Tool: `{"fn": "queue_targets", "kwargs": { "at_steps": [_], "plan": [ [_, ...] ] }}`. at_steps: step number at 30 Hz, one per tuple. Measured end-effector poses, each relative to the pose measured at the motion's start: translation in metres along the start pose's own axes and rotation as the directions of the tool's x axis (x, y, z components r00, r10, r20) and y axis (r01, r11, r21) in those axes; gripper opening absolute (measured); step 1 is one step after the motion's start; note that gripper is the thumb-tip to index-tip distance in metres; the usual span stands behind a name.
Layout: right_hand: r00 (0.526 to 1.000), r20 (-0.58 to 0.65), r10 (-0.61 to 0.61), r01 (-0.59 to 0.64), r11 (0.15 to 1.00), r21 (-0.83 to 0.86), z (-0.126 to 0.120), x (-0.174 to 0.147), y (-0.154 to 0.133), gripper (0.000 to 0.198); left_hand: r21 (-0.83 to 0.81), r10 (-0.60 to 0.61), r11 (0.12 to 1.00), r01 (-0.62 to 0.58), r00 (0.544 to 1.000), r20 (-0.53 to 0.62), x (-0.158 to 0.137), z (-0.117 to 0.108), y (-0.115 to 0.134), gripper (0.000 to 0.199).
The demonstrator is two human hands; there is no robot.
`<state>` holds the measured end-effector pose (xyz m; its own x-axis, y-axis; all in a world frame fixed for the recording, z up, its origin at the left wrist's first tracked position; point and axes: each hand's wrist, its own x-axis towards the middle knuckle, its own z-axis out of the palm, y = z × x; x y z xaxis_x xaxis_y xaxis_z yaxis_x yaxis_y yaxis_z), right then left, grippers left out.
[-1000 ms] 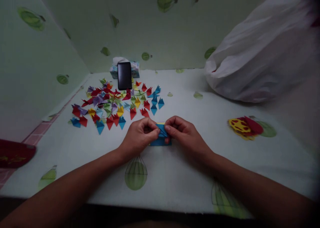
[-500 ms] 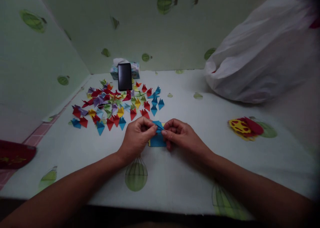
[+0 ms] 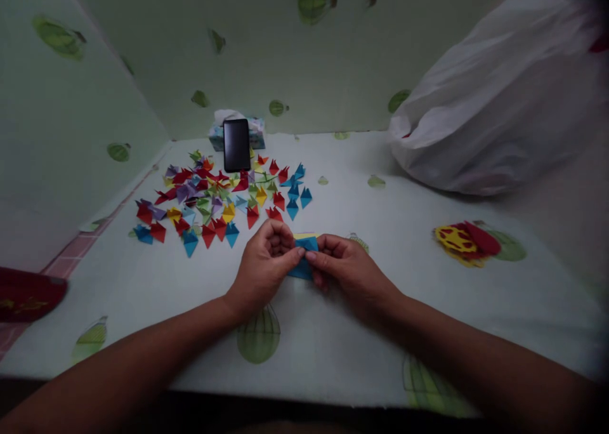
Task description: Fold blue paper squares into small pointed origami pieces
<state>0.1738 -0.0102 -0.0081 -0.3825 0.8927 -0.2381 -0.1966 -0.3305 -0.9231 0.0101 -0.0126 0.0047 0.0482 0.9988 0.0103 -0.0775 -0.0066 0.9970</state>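
Between both hands is a small folded piece of blue paper (image 3: 307, 243), partly covered by my fingers. My left hand (image 3: 266, 256) pinches it from the left with the thumb on top. From the right, my right hand (image 3: 347, 263) grips it, its thumb tip close to the left thumb. Beneath the folded piece lie blue paper sheets (image 3: 301, 271) with a yellow edge showing at the top. Beyond my left hand spreads a pile of folded paper cranes (image 3: 204, 196) in red, blue, yellow, green and purple.
A black phone (image 3: 236, 145) leans on a tissue box (image 3: 257, 131) at the back. At the right stands a large white plastic bag (image 3: 476, 104). Red and yellow cut-out pieces (image 3: 466, 243) lie below it. A dark red item (image 3: 31, 294) sits at the left edge.
The folded blue paper has turned and come slightly lower between the thumbs. My fingers have shifted, the left ones curling back, and more of the yellow edge shows behind.
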Motion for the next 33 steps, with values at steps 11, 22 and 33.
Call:
{"fn": "queue_targets", "kwargs": {
  "at_steps": [11,22,33],
  "plan": [
    [0.999,0.012,0.037,-0.038,0.994,0.105,-0.003,0.002,-0.007,0.025,-0.169,-0.153,0.972,0.164,0.985,0.080,0.008,-0.007,-0.007,0.033],
    [0.999,-0.039,0.006,-0.003,0.998,0.062,0.000,0.002,-0.008,0.028,0.091,-0.230,0.971,0.220,0.963,0.136,0.009,-0.008,0.004,0.028],
    [1.000,0.003,0.004,-0.004,0.997,0.071,-0.001,0.002,-0.007,0.025,0.054,-0.253,0.967,0.248,0.953,0.167,0.008,-0.006,0.002,0.025]
  ]
}}
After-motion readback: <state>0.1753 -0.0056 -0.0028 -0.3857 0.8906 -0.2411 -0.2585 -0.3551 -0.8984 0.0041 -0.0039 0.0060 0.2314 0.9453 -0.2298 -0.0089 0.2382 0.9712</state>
